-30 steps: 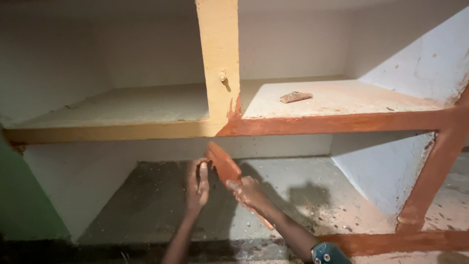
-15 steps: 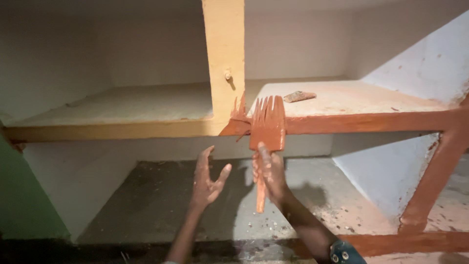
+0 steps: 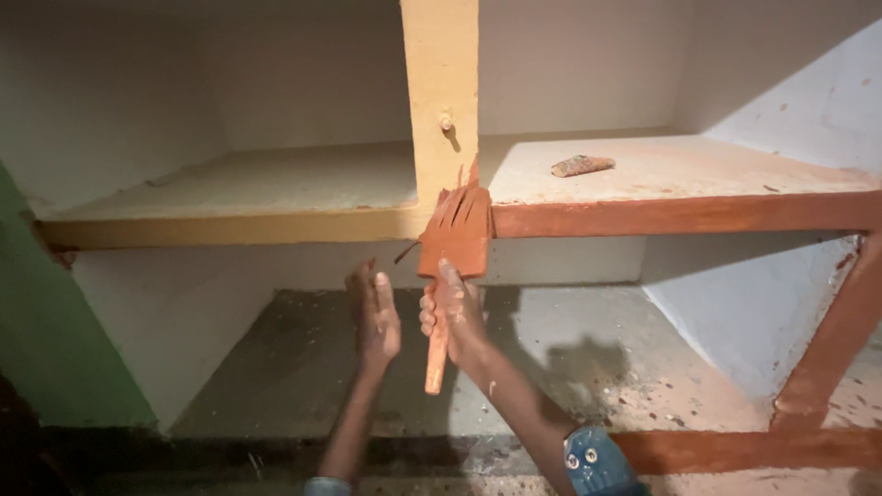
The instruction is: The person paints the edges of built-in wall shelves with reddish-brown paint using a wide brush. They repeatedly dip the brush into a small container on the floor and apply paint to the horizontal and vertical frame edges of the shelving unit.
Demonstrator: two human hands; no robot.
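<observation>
Head view shows your right hand [image 3: 455,317] wrapped tight around the handle of a paint brush [image 3: 453,241]. The brush is covered in red-brown paint. Its messy bristles point up and touch the front edge of the upper shelf [image 3: 680,213], right where the red-brown part meets the yellow post [image 3: 440,92]. Your left hand [image 3: 375,314] holds nothing. Its fingers are straight and close together, just beside the brush handle.

I think some things could go wrong here. The bristles stick out in all directions, so red-brown paint could get on the yellow post or the yellow shelf edge [image 3: 230,230]. Wet paint could also drip down onto the lower shelf floor [image 3: 294,367], which already has small spots on it. Your left hand is so near the handle that it could get paint on it too.

The upper shelf holds only a small brown lump [image 3: 582,165] on its right side. The left side shows nothing on it. The lower shelf holds only dust and specks
</observation>
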